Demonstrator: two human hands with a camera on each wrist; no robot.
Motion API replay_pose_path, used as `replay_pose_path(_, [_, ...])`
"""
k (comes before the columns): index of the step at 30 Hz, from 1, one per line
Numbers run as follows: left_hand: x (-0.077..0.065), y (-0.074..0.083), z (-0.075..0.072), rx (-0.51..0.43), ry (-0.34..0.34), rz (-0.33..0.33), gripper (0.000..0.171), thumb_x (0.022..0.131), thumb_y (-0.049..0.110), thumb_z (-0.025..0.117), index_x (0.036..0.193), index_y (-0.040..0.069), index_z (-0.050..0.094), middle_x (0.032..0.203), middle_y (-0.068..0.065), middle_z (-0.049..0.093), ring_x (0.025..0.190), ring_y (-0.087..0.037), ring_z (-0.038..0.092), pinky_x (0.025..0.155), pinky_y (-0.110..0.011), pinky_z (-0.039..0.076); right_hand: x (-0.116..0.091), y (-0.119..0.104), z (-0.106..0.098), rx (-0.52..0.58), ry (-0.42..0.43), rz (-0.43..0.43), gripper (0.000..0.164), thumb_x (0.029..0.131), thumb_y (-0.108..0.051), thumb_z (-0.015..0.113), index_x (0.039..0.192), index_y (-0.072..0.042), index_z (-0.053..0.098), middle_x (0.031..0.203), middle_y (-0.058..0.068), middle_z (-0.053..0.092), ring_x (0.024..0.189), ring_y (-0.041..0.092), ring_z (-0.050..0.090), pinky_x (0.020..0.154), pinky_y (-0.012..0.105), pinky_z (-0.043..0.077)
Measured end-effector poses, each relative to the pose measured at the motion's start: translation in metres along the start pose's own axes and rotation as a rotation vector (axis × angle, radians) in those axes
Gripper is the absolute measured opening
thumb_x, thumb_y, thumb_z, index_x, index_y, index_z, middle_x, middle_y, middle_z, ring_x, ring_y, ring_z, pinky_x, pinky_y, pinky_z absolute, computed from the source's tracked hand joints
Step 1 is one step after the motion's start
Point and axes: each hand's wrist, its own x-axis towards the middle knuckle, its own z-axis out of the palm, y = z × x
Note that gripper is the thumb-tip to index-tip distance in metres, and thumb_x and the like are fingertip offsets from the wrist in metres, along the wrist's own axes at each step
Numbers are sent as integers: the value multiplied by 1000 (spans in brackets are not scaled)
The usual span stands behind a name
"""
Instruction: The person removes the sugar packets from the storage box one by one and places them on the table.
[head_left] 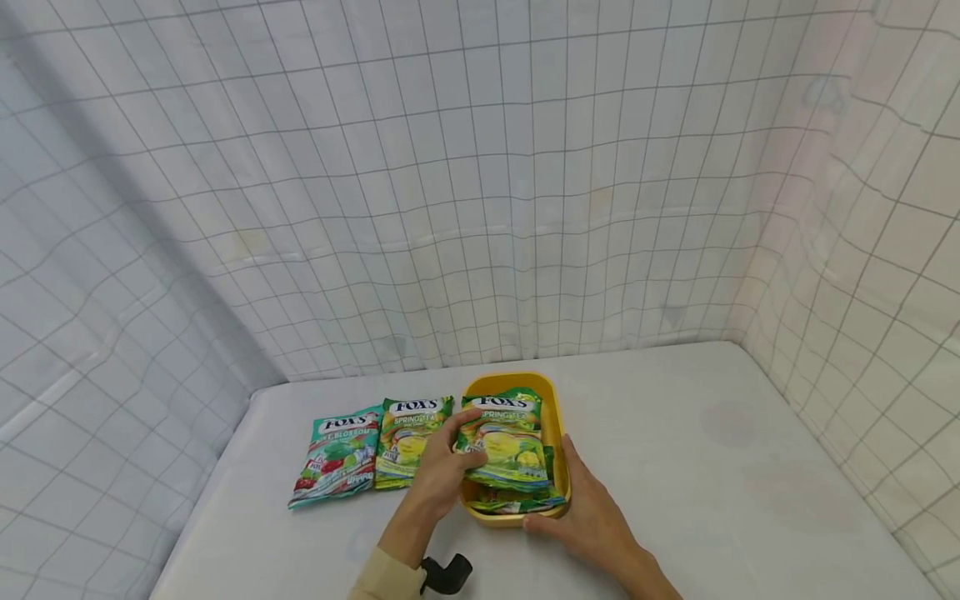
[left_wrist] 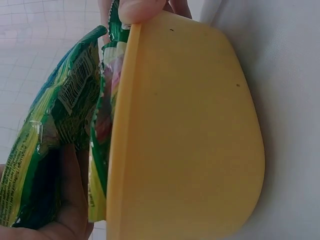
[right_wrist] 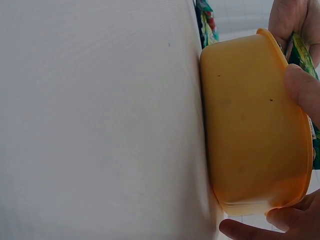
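My left hand [head_left: 441, 473] grips a green and yellow Fox's Spring Tea candy bag [head_left: 513, 454] by its left side, thumb on top. The bag lies over the mouth of a yellow plastic container [head_left: 557, 417]; in the left wrist view it tilts above the container's rim. More candy bags [head_left: 517, 504] show inside, under the held one. With the thumb at the front rim and fingers along the right side, my right hand [head_left: 596, 521] holds the container. The right wrist view shows the container's plain side [right_wrist: 250, 125] upright on the white table.
Left of the container lie another Spring Tea candy bag [head_left: 405, 446] and a teal Fox's candy bag [head_left: 341, 454], side by side. The white table [head_left: 675, 450] ends at white sheeting [head_left: 487, 208] with a grid pattern at the back and sides. A black strap piece [head_left: 447, 575] is by the left wrist.
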Motion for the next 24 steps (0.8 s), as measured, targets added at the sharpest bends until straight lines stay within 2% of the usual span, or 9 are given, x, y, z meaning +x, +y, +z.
replay_pose_path(15, [-15,3,-19,-106,-6,4,63,90,-23,55,148,0,44,152,-20,37,121,-30,54,93,-34,55,1,0,-1,-2,-5,9,134,66,-71,84,165,-12,14,165,13,29,142,37,41,110,57,38])
replay_pose_path(24, [-22,5,-27,-138,3,1,67,89,-24,53,150,1,43,151,-20,38,122,-28,53,92,-32,55,0,1,-1,6,1,-12,134,66,-69,85,165,-12,14,164,13,30,140,36,43,110,55,39])
